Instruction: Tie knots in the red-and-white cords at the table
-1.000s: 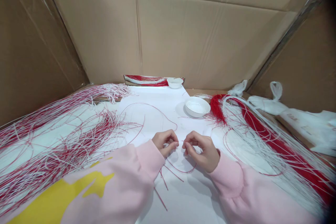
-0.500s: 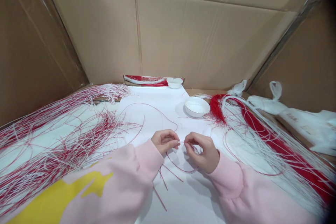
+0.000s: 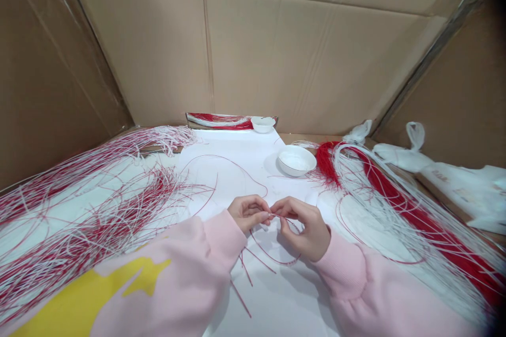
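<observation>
My left hand (image 3: 250,211) is closed in a pinch, thumb against fingers, on a thin red cord (image 3: 258,242). Facing it, my right hand (image 3: 302,225) has its index fingertip up against my left fingertips. Its thumb sits slightly lower, and a short stretch of cord runs between the two hands. From there the cord hangs in a loop below my hands over the white paper (image 3: 284,295). A few straight red cord ends stick out beneath my left hand. What exactly lies between the fingertips is too small to make out.
Bundles of red and white cords (image 3: 130,216) spread on the left. A red and white hank (image 3: 395,189) lies on the right. A white bowl (image 3: 296,162) stands ahead, a smaller bowl (image 3: 263,125) farther back. Plastic bags (image 3: 466,184) rest right; cardboard walls (image 3: 261,52) enclose the table.
My right index finger has moved left, from a small gap along the cord to touching my left fingertips. My left hand has stayed in place.
</observation>
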{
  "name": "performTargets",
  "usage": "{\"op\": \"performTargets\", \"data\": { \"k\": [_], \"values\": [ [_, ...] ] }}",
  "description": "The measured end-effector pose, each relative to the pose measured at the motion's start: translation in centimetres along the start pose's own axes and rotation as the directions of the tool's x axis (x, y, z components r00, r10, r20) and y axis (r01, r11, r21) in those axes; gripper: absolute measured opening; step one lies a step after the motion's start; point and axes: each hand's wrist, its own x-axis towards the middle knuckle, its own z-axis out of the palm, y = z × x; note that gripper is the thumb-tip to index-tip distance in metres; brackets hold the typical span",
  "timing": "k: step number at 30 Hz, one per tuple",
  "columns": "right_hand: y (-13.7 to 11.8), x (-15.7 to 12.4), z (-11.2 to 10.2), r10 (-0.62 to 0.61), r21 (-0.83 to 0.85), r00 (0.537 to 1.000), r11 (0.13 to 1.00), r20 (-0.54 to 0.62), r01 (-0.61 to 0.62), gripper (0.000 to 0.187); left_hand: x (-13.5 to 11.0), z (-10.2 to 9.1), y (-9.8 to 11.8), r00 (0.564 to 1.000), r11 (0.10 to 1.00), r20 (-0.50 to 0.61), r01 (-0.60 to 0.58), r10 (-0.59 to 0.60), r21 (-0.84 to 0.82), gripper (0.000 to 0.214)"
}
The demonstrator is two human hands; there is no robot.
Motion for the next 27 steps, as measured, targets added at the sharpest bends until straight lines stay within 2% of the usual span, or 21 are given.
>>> {"op": "performTargets", "data": {
  "k": [8,27],
  "values": [
    [0.07,-0.02,0.02,0.001,-0.004,1.0,1.0,0.003,-0.001,0.014,-0.03,-0.35,-0.41,0.999,0.999,0.024,-0.031,0.031,0.019,0.025],
    [0.1,0.06,0.03,-0.004,-0.01,1.0,1.0,0.02,0.004,0.013,-0.06,-0.38,-0.55,0.999,0.996,0.026,-0.041,0.039,0.085,0.026]
  ]
}}
